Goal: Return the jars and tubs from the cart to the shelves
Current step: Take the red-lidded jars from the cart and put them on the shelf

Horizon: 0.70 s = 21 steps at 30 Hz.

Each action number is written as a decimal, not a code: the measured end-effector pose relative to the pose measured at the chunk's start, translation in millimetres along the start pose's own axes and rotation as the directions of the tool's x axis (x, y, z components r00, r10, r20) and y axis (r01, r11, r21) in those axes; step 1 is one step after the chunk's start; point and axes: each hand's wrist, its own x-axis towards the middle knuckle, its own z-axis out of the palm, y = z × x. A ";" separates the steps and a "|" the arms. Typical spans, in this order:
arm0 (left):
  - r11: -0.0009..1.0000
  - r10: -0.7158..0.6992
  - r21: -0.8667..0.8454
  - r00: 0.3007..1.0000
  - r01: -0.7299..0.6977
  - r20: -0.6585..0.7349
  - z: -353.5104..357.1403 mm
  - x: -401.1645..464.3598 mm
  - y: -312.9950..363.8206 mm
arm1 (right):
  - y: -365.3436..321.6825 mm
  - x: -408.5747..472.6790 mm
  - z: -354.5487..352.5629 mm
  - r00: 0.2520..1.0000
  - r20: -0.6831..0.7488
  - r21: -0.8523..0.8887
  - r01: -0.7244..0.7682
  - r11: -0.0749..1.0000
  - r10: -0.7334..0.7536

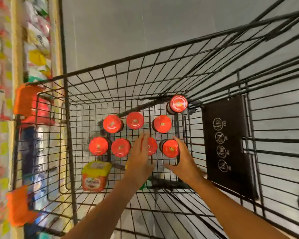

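Both my hands are down in the black wire cart (86,94). Right hand (183,159) cups a red-lidded jar (170,148) near the right wall; left hand (140,157) open over its neighbour (152,146). Yellow-lidded tub (95,175) sits apart.

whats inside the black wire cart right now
Eight red-lidded jars stand on the floor of the black wire cart, plus one yellow-lidded tub. The left hand partly covers one jar; something green beneath the wrist is too hidden to identify.
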 end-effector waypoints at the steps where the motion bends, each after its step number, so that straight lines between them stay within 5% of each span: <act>1: 1.000 -0.004 -0.007 1.000 0.004 -0.009 0.8 -1.6 -1.2 | 3.8 2.2 2.9 1.000 -0.014 0.022 -0.012 1.000 0.012; 11: 0.976 -0.132 -0.171 0.991 0.136 0.031 6.4 15.9 -17.2 | 4.0 8.3 5.3 0.991 -0.123 -0.012 0.054 0.998 -0.055; 21: 0.952 -0.216 -0.242 0.971 0.187 -0.098 -4.4 7.4 0.2 | -23.7 -19.2 -40.7 0.989 -0.128 0.036 0.081 0.996 -0.076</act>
